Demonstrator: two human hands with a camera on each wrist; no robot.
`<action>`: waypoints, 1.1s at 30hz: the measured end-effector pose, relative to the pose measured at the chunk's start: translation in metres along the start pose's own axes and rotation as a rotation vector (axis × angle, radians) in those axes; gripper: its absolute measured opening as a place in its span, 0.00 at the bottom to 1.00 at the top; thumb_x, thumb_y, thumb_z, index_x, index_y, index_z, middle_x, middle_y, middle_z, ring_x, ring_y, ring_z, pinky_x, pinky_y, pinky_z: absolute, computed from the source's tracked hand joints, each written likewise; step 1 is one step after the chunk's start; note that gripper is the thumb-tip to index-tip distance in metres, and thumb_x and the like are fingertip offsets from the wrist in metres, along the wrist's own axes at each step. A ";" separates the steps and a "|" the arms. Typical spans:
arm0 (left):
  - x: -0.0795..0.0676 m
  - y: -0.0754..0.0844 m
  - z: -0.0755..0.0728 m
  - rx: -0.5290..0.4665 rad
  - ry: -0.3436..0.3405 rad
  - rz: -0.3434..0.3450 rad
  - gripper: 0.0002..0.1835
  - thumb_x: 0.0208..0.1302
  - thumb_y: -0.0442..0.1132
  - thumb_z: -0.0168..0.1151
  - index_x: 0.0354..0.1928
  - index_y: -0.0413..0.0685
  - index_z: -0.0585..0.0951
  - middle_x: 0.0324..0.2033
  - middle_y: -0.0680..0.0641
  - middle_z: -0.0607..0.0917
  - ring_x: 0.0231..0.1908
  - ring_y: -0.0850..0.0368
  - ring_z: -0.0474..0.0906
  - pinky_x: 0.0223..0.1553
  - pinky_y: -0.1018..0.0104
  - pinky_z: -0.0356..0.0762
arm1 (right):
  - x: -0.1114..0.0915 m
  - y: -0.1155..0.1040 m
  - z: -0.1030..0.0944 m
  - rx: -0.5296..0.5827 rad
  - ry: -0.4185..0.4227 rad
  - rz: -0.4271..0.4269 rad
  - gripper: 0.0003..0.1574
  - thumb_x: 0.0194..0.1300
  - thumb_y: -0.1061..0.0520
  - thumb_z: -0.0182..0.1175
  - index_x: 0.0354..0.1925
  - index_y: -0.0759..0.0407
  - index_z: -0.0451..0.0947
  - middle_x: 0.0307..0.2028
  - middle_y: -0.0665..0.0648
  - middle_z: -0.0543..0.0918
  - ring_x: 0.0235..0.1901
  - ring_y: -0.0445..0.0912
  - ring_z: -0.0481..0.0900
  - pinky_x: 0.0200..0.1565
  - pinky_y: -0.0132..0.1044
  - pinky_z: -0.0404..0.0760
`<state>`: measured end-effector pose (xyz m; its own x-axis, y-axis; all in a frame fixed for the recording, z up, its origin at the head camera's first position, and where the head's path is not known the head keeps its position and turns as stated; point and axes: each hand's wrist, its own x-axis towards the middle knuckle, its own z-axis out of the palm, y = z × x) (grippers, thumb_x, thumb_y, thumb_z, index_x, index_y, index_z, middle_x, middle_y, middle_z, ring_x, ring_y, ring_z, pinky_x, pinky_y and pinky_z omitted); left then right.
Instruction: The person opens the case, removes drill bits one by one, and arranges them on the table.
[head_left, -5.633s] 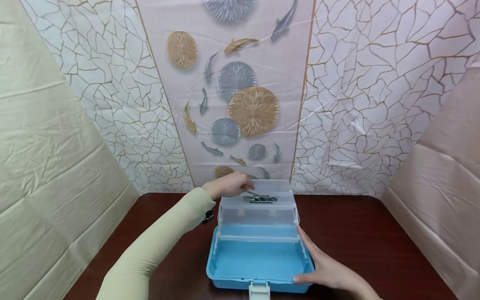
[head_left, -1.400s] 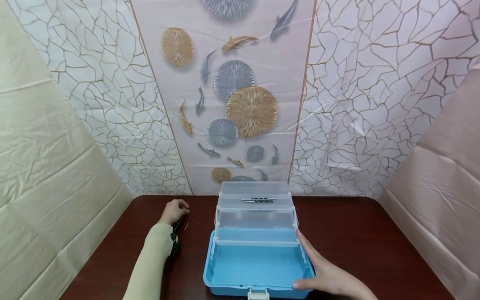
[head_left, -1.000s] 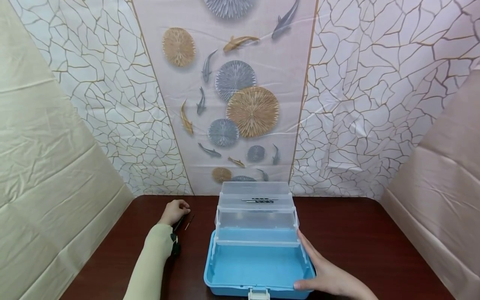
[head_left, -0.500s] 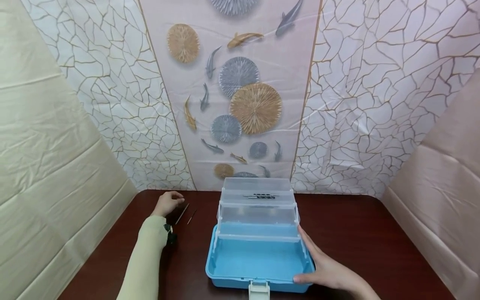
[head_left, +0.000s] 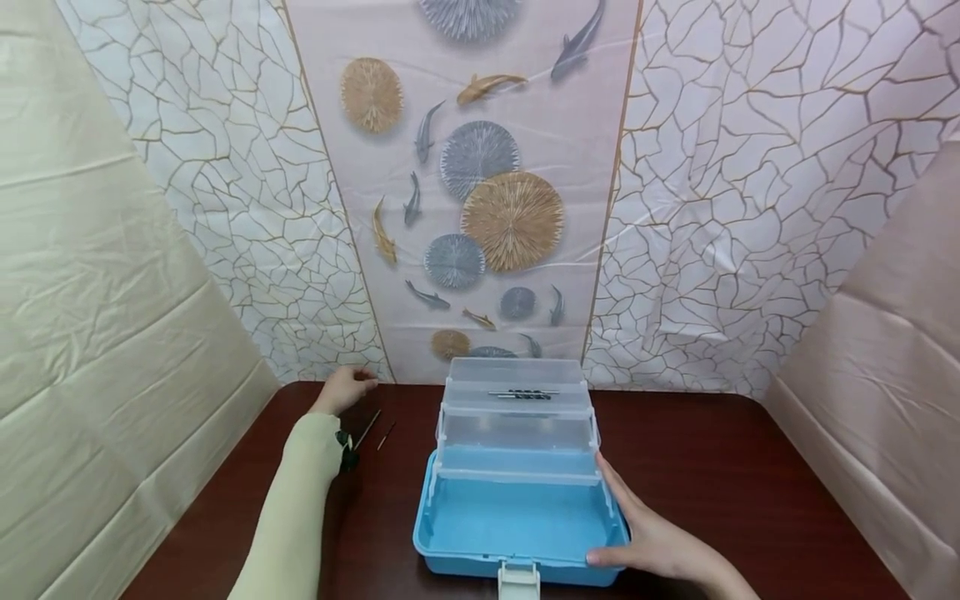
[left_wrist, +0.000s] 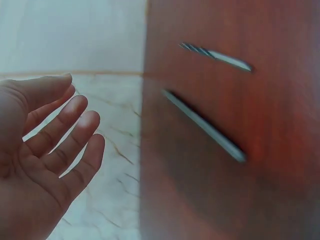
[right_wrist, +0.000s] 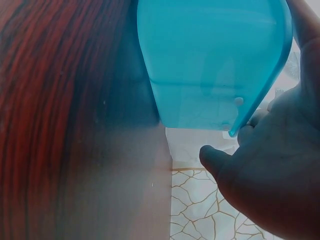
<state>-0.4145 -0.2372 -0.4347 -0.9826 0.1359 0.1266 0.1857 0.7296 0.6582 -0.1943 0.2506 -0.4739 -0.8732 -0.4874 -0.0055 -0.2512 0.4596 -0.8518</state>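
Sorting step, apparently: drill bit [left_wrist: 215, 54] and rod [left_wrist: 206, 126] left of the blue box [head_left: 517, 517], more bits [head_left: 523, 393] in its upper tray [head_left: 467, 399]. Left hand [head_left: 345, 389] relaxed, empty; right hand [head_left: 660, 540] grips the box. Next: probably a pinch.

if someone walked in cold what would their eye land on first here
Probably the bright blue box, open on the dark table, with the right hand against its right side. Behind it, gold and grey discs on the wall cloth stand out. Less striking are the drill bits in the box's clear upper tray and two thin rods on the table beside the left hand.
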 end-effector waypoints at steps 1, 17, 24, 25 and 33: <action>0.003 0.007 -0.001 0.017 -0.007 0.013 0.15 0.66 0.39 0.56 0.50 0.37 0.77 0.42 0.40 0.80 0.39 0.48 0.77 0.38 0.54 0.74 | 0.000 0.000 0.000 0.001 0.000 -0.001 0.70 0.55 0.51 0.68 0.71 0.40 0.23 0.71 0.51 0.25 0.67 0.54 0.28 0.59 0.66 0.43; 0.009 0.151 0.025 0.204 -0.254 0.427 0.13 0.65 0.40 0.59 0.48 0.43 0.80 0.37 0.53 0.81 0.35 0.60 0.76 0.34 0.64 0.75 | 0.000 -0.004 -0.002 0.003 0.016 -0.021 0.71 0.54 0.51 0.69 0.71 0.41 0.23 0.71 0.53 0.25 0.67 0.57 0.27 0.59 0.67 0.43; 0.001 0.177 0.041 0.233 -0.320 0.558 0.15 0.63 0.41 0.61 0.50 0.44 0.80 0.43 0.48 0.81 0.38 0.61 0.76 0.38 0.66 0.75 | -0.001 -0.004 -0.001 0.005 0.004 -0.029 0.70 0.55 0.52 0.68 0.72 0.41 0.23 0.71 0.54 0.25 0.67 0.58 0.27 0.58 0.67 0.44; 0.000 0.179 0.043 0.238 -0.337 0.573 0.15 0.63 0.41 0.61 0.50 0.44 0.80 0.44 0.47 0.81 0.38 0.60 0.76 0.38 0.66 0.75 | -0.001 -0.003 -0.001 0.004 0.006 -0.030 0.70 0.55 0.52 0.68 0.71 0.41 0.23 0.71 0.54 0.25 0.68 0.58 0.27 0.58 0.67 0.45; -0.002 0.203 0.057 0.333 -0.463 0.627 0.12 0.63 0.39 0.61 0.47 0.47 0.81 0.39 0.53 0.82 0.38 0.63 0.75 0.38 0.67 0.73 | -0.002 -0.002 0.000 -0.002 0.006 -0.034 0.70 0.55 0.52 0.68 0.72 0.42 0.23 0.71 0.55 0.26 0.67 0.59 0.28 0.58 0.67 0.45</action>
<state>-0.3751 -0.0516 -0.3435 -0.6137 0.7889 0.0308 0.7574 0.5773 0.3050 -0.1927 0.2509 -0.4722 -0.8663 -0.4988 0.0266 -0.2819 0.4441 -0.8505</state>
